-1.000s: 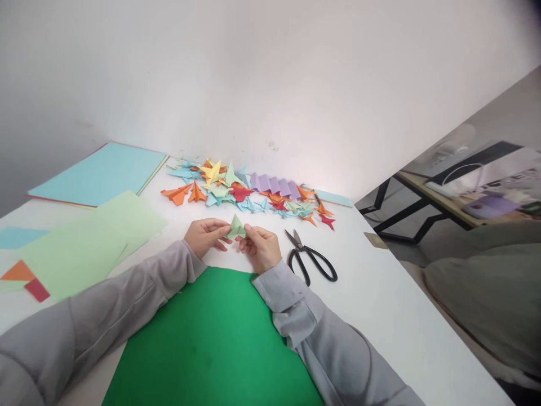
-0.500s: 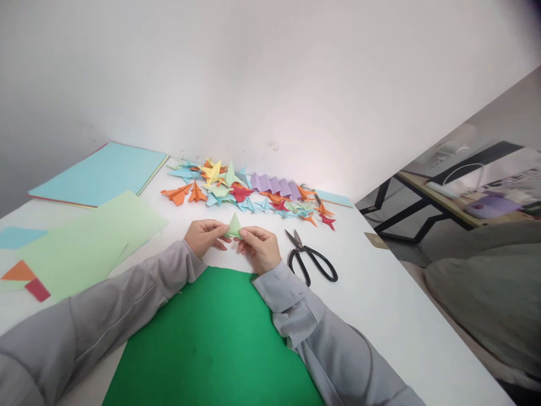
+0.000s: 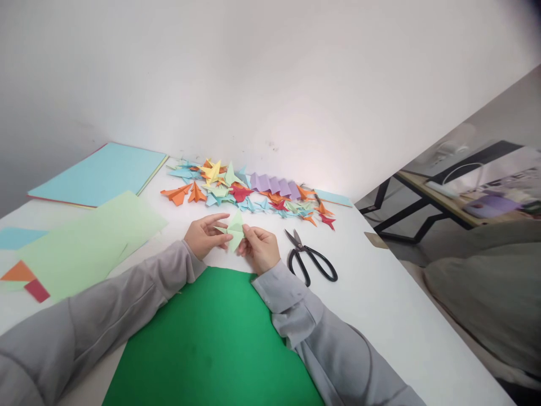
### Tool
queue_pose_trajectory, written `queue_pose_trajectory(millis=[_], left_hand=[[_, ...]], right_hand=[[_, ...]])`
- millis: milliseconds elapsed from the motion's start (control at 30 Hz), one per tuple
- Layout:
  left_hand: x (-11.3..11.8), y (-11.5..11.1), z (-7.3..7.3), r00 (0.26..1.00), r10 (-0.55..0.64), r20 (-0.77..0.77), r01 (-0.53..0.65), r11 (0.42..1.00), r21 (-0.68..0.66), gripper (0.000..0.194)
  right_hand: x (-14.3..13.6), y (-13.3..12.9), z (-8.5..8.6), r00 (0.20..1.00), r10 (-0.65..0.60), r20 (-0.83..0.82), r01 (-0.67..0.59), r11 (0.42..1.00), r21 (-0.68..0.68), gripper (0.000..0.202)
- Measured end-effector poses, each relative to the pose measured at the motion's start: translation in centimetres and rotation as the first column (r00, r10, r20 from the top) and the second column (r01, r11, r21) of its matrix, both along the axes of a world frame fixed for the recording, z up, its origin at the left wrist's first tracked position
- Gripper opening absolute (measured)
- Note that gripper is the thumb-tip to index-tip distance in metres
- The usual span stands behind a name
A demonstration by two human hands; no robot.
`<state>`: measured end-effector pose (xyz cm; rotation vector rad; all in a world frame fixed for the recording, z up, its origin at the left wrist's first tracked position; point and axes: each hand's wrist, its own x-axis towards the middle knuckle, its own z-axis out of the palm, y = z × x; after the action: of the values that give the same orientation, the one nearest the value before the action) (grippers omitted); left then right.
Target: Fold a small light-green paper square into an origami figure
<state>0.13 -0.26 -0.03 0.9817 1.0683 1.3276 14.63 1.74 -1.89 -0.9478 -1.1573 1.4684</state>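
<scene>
A small light-green folded paper (image 3: 236,228) with several pointed flaps is held up above the table, beyond the far edge of the green sheet (image 3: 211,338). My right hand (image 3: 262,246) pinches its right side between thumb and fingertips. On its left side is my left hand (image 3: 205,234), the thumb pressed against the paper and the index finger lifted away from it. The other left fingers are partly hidden behind the flaps. Black-handled scissors (image 3: 311,255) lie to the right of my right hand, blades partly apart.
Colourful folded paper shapes (image 3: 240,194) lie in a row along the wall, a pleated purple piece (image 3: 274,185) among them. At the left are a stack of blue-topped sheets (image 3: 101,172), light-green sheets (image 3: 84,248), an orange scrap (image 3: 19,271) and a red scrap (image 3: 37,290).
The folded green paper has opened from one upright triangle into a shape with points up, down and left. My left index finger has lifted off it. My right hand keeps its pinch.
</scene>
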Motion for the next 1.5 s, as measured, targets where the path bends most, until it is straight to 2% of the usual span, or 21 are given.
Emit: queue_pose_trajectory(millis=[167, 300, 533, 900, 1000, 1167, 1267, 1433, 1500], left_hand=[[0.05, 0.00, -0.21, 0.995, -0.059, -0.078, 0.058, 0.998, -0.017, 0.047], [-0.09, 0.12, -0.38, 0.997, -0.024, -0.078, 0.021, 0.999, -0.041, 0.040], [-0.02, 0.15, -0.36, 0.997, 0.037, -0.061, -0.041, 0.997, -0.066, 0.037], [-0.11, 0.29, -0.56, 0.998, 0.058, 0.019, -0.055, 0.993, -0.102, 0.041], [-0.09, 0.33, -0.50, 0.998, 0.068, 0.016, -0.066, 0.994, -0.090, 0.041], [-0.11, 0.55, -0.80, 0.991, 0.136, 0.002, -0.136, 0.990, -0.041, 0.035], [-0.25, 0.54, -0.89, 0.996, 0.090, 0.007, -0.090, 0.996, -0.019, 0.031], [-0.49, 0.21, -0.55, 0.997, -0.071, -0.016, 0.070, 0.996, -0.058, 0.026], [-0.47, 0.14, -0.31, 0.996, -0.085, -0.007, 0.084, 0.994, -0.075, 0.024]], right_hand=[[-0.06, -0.07, 0.14, 1.000, 0.018, -0.004, -0.018, 1.000, -0.008, 0.033], [-0.11, -0.32, 0.49, 1.000, 0.018, 0.019, -0.019, 1.000, 0.006, 0.023], [-0.14, -0.37, 0.75, 0.997, -0.027, 0.068, 0.022, 0.997, 0.072, 0.019], [-0.08, -0.26, 0.41, 0.996, -0.070, 0.062, 0.069, 0.997, 0.021, 0.018], [-0.09, -0.29, 0.39, 0.999, -0.026, 0.038, 0.026, 1.000, 0.012, 0.018], [0.02, -0.61, 0.29, 0.982, 0.177, 0.065, -0.179, 0.984, 0.027, 0.020], [0.17, -0.56, 0.08, 0.970, 0.227, 0.083, -0.232, 0.972, 0.049, 0.023], [0.47, -0.31, 0.13, 0.982, 0.163, 0.089, -0.167, 0.986, 0.029, 0.022], [0.50, -0.34, 0.33, 0.980, 0.180, 0.089, -0.180, 0.984, -0.005, 0.021]])
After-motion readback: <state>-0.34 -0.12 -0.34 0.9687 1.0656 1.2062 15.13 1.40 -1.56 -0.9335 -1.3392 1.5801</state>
